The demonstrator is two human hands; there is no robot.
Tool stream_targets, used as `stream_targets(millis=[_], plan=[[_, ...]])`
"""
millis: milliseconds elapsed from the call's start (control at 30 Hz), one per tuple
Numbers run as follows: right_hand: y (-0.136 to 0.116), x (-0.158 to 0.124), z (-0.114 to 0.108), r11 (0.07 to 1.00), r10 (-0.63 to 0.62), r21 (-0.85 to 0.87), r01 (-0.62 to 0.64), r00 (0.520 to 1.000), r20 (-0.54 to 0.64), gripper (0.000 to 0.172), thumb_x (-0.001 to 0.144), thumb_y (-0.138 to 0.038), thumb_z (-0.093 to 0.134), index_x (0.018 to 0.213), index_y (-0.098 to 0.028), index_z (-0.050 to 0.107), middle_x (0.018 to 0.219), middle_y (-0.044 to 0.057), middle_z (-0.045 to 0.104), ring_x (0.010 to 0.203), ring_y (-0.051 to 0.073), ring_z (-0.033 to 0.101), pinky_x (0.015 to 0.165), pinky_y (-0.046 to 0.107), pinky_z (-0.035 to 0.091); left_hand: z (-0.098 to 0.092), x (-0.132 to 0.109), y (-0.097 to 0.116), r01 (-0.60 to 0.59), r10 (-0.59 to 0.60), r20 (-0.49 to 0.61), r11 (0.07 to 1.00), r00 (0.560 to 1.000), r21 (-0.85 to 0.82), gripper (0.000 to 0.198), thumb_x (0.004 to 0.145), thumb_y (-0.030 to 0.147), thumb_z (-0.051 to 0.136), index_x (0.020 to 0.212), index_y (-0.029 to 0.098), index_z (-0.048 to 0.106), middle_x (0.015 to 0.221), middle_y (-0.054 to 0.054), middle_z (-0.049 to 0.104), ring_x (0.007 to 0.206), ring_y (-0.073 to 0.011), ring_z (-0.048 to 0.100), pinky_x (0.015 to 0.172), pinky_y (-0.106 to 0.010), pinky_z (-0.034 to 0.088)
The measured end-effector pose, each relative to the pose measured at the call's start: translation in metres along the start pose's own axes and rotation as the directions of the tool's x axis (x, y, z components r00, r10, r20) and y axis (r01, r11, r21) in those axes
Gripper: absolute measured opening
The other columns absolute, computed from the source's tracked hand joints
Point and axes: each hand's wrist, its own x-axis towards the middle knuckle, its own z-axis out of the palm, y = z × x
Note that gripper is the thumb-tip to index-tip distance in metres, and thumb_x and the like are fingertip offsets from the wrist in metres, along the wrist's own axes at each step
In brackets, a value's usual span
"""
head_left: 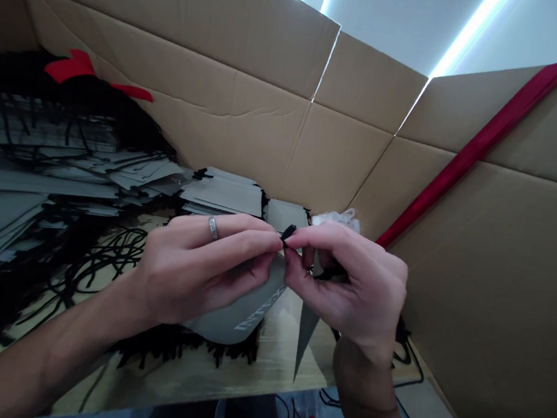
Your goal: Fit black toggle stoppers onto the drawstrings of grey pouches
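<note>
Head view. The left hand [191, 273], with a ring [213, 227] on 1 finger, and the right hand [350, 284] meet fingertip to fingertip above the counter [220, 370]. The fingers of both hands are closed in a tight pinch on the tip of a black cord [288, 233]. Just below the pinch, a flat grey paper bag [247, 309] with pale lettering hangs partly behind the left palm.

Progress, as judged: the cord is being worked at the bag's upper edge. Whether it already passes through the paper or is knotted cannot be told, since the fingers cover that spot. Stacks of flat grey bags [29, 140] at the left, several with cords across them, suggest much of the batch is handled, while loose black cords [96, 262] lie on the counter between the stacks and the left wrist.

Containers: cardboard walls [248, 118] enclose the counter on 3 sides, and a red strip [471, 150] runs across the right wall. The held bag is folded flat, and nothing shows inside it.
</note>
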Motion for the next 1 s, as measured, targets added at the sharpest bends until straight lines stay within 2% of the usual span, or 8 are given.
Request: stream_targets(millis=[133, 367, 567, 667, 800, 900, 1000], plan=[[-0.003, 0.002, 0.0, 0.996, -0.041, -0.077, 0.043, 0.999, 0.019, 0.016, 0.105, -0.007, 0.076, 0.106, -0.024, 0.075, 0.09, -0.001, 0.083, 0.073, 0.012, 0.073, 0.072, 0.026, 0.065, -0.002, -0.001, 0.001, -0.008, 0.008, -0.009, 1.0, 1.0, 0.029, 0.019, 0.104, 0.013, 0.083, 0.118, 0.025, 0.077, 0.109, 0.0, 0.091, 0.086, -0.0173, 0.089, 0.079, -0.027, 0.072], [-0.004, 0.002, -0.004, 0.992, -0.09, -0.086, 0.096, 0.993, 0.071, 0.013, 0.105, -0.005, 0.075, 0.107, -0.018, 0.077, 0.096, 0.001, 0.085, 0.08, 0.011, 0.074, 0.079, 0.025, 0.063, -0.006, -0.001, -0.003, -0.096, 0.095, 0.03, 0.995, 0.995, 0.038, 0.017, 0.102, 0.012, 0.087, 0.116, 0.019, 0.079, 0.109, -0.002, 0.091, 0.087, -0.0176, 0.09, 0.076, -0.025, 0.071], [-0.004, -0.001, -0.005, 0.984, -0.12, -0.119, 0.132, 0.988, 0.098, 0.01, 0.106, -0.006, 0.074, 0.107, -0.016, 0.077, 0.095, 0.001, 0.083, 0.08, 0.011, 0.072, 0.081, 0.026, 0.062, -0.009, -0.004, -0.002, -0.097, 0.098, 0.058, 0.995, 0.994, -0.015, 0.016, 0.106, 0.014, 0.085, 0.12, 0.018, 0.079, 0.113, -0.003, 0.091, 0.09, -0.0168, 0.09, 0.092, -0.023, 0.075], [-0.003, -0.001, -0.004, 0.985, -0.124, -0.107, 0.136, 0.986, 0.116, 0.01, 0.107, -0.006, 0.074, 0.106, -0.015, 0.077, 0.095, 0.003, 0.082, 0.081, 0.013, 0.072, 0.08, 0.028, 0.062, -0.013, -0.008, 0.004, -0.083, 0.082, 0.077, 0.997, 0.994, 0.001, 0.02, 0.106, 0.009, 0.083, 0.124, 0.017, 0.077, 0.119, -0.007, 0.091, 0.098, -0.0191, 0.091, 0.102, -0.026, 0.075], [-0.002, 0.0, -0.004, 0.985, -0.139, -0.084, 0.148, 0.985, 0.106, 0.011, 0.106, -0.006, 0.074, 0.104, -0.017, 0.076, 0.09, 0.002, 0.08, 0.078, 0.013, 0.07, 0.078, 0.028, 0.062, -0.016, -0.006, 0.007, -0.08, 0.079, 0.1, 0.997, 0.992, 0.012, 0.016, 0.107, 0.013, 0.084, 0.12, 0.016, 0.075, 0.114, -0.008, 0.091, 0.092, -0.0198, 0.09, 0.09, -0.027, 0.076], [-0.003, 0.002, -0.003, 0.989, -0.14, -0.044, 0.143, 0.988, 0.065, 0.013, 0.103, -0.005, 0.077, 0.102, -0.018, 0.076, 0.087, 0.001, 0.079, 0.076, 0.012, 0.067, 0.076, 0.027, 0.061, -0.017, 0.0, 0.007, -0.064, 0.065, 0.09, 0.998, 0.994, -0.018, 0.015, 0.105, 0.017, 0.087, 0.116, 0.019, 0.076, 0.108, -0.003, 0.092, 0.085, -0.0169, 0.089, 0.084, -0.026, 0.074], [-0.003, 0.003, -0.002, 0.992, -0.127, 0.035, 0.125, 0.991, 0.049, 0.017, 0.099, 0.0, 0.079, 0.1, -0.017, 0.077, 0.085, 0.001, 0.077, 0.073, 0.011, 0.065, 0.073, 0.027, 0.059, -0.017, 0.005, 0.009, 0.026, -0.026, 0.061, 1.0, 0.998, 0.001, 0.015, 0.102, 0.02, 0.086, 0.113, 0.025, 0.076, 0.101, 0.004, 0.091, 0.078, -0.0152, 0.088, 0.073, -0.026, 0.072]])
